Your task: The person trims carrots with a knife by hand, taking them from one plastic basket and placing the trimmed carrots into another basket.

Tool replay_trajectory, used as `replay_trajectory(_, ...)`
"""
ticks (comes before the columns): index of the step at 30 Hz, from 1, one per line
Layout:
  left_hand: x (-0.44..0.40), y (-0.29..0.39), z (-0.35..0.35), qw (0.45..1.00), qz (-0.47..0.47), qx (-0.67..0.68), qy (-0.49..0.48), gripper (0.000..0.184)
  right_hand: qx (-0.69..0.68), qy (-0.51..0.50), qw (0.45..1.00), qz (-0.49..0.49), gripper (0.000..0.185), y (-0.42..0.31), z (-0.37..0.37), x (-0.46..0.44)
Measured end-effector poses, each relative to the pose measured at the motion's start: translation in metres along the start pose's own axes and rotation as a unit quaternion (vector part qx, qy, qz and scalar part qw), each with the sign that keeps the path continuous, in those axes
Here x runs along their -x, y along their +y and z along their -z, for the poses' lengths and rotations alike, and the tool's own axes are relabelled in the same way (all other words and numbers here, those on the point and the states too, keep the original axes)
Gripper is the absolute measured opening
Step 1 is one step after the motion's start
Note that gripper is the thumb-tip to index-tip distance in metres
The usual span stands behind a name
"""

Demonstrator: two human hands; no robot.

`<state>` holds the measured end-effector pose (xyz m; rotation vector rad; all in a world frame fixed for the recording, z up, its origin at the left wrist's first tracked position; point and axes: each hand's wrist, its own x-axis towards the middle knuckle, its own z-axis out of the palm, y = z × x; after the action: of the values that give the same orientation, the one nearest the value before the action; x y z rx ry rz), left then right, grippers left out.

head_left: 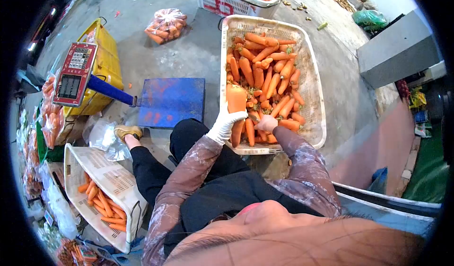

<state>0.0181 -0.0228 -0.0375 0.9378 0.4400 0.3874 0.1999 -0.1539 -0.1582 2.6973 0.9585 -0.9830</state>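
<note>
In a white gloved hand, my left hand (227, 125), I grip a thick carrot (236, 99) with its stem end pointing away from me, over the near left side of a white plastic crate (318, 110). My right hand (267, 124) is bare and closed, just to the right, low over the carrots (272, 84) heaped in that crate. A small dark, blade-like piece shows by its fingers; I cannot make out what it is. Some carrots have short green stem stubs. Another carrot (237, 133) lies just under my left hand.
A blue platform scale (172, 103) stands left, its red display (75, 74) near a yellow crate (106, 53). A tilted white crate (101, 169) with carrots lies lower left. Beyond are a bag of carrots (165, 27) and another full crate (231, 4). A grey pillar (397, 48) stands right.
</note>
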Motion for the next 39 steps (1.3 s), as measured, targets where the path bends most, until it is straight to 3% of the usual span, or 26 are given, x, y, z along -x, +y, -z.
replay_trajectory(1, 0.002, 0.002, -0.001, 1.0, -0.001, 0.002, -0.002, 0.054, -0.02, -0.032, 0.999, 0.017, 0.046, 0.009, 0.002, -0.015)
replay_trajectory(2, 0.003, 0.003, -0.001, 0.999, -0.008, -0.018, -0.032, 0.054, -0.229, -0.12, 0.966, 0.001, 0.038, 0.026, 0.003, -0.019)
replay_trajectory(3, 0.002, 0.003, 0.0, 0.997, -0.015, -0.04, -0.064, 0.054, -0.43, -0.201, 0.88, -0.013, 0.032, 0.027, 0.015, -0.009)
replay_trajectory(4, 0.002, 0.0, -0.001, 0.996, -0.037, -0.031, -0.076, 0.056, -0.544, -0.17, 0.82, -0.04, 0.025, 0.028, 0.021, 0.006)
replay_trajectory(5, 0.002, -0.001, -0.001, 0.996, -0.033, -0.032, -0.081, 0.056, -0.588, -0.169, 0.789, -0.059, 0.022, 0.028, 0.042, 0.033)
replay_trajectory(7, 0.001, -0.004, -0.005, 0.972, -0.133, -0.15, -0.124, 0.06, -0.675, -0.209, 0.706, -0.047, 0.021, 0.037, 0.049, 0.056)
replay_trajectory(8, 0.002, -0.003, -0.009, 0.959, -0.163, -0.187, -0.141, 0.063, -0.684, -0.194, 0.703, 0.003, 0.02, 0.037, 0.051, 0.065)
replay_trajectory(9, 0.002, -0.005, -0.01, 0.959, -0.165, -0.183, -0.144, 0.063, -0.692, -0.11, 0.711, 0.057, 0.019, 0.024, 0.057, 0.087)
replay_trajectory(11, 0.003, -0.01, -0.012, 0.996, -0.005, 0.042, -0.077, 0.065, -0.602, 0.067, 0.781, 0.15, 0.016, 0.012, 0.06, 0.112)
replay_trajectory(12, 0.003, 0.0, -0.021, 0.987, -0.051, 0.132, -0.078, 0.067, -0.545, 0.119, 0.821, 0.121, 0.016, 0.0, 0.071, 0.136)
replay_trajectory(13, 0.004, 0.005, -0.02, 0.971, 0.003, 0.223, -0.083, 0.069, -0.485, 0.192, 0.835, 0.174, 0.018, 0.001, 0.059, 0.135)
replay_trajectory(15, -0.004, 0.001, -0.006, 0.95, 0.048, 0.296, -0.089, 0.077, -0.499, 0.223, 0.808, 0.222, 0.021, -0.011, 0.049, 0.149)
replay_trajectory(16, -0.002, 0.0, -0.005, 0.951, 0.042, 0.295, -0.086, 0.077, -0.48, 0.227, 0.822, 0.204, 0.022, -0.017, 0.045, 0.158)
replay_trajectory(18, 0.015, 0.017, -0.017, 0.954, 0.062, 0.275, -0.099, 0.075, -0.371, 0.275, 0.839, 0.288, 0.026, -0.026, 0.038, 0.158)
replay_trajectory(19, 0.011, 0.006, -0.007, 0.948, 0.124, 0.27, -0.112, 0.071, -0.292, 0.29, 0.851, 0.328, 0.026, -0.021, 0.025, 0.144)
replay_trajectory(21, 0.009, -0.005, 0.004, 0.937, 0.222, 0.23, -0.141, 0.066, -0.275, 0.275, 0.851, 0.352, 0.025, -0.024, 0.039, 0.156)
replay_trajectory(23, 0.018, -0.005, -0.007, 0.962, 0.136, 0.158, -0.178, 0.066, -0.335, 0.264, 0.828, 0.363, 0.019, -0.013, 0.052, 0.162)
replay_trajectory(24, 0.019, -0.012, -0.005, 0.971, 0.117, 0.134, -0.162, 0.066, -0.337, 0.313, 0.82, 0.342, 0.016, -0.011, 0.061, 0.162)
replay_trajectory(27, 0.019, -0.014, -0.006, 0.986, 0.069, 0.071, -0.137, 0.065, -0.158, 0.495, 0.812, 0.264, 0.019, -0.003, 0.091, 0.165)
replay_trajectory(28, 0.019, -0.011, -0.006, 0.991, 0.033, 0.031, -0.122, 0.064, -0.157, 0.498, 0.813, 0.259, 0.019, -0.001, 0.1, 0.168)
replay_trajectory(33, 0.021, -0.013, -0.009, 0.992, 0.043, 0.019, -0.117, 0.07, 0.0, 0.434, 0.865, 0.249, 0.018, -0.009, 0.143, 0.19)
replay_trajectory(39, 0.027, -0.013, -0.02, 0.987, 0.024, -0.056, -0.152, 0.08, 0.103, 0.394, 0.88, 0.244, 0.019, -0.023, 0.173, 0.195)
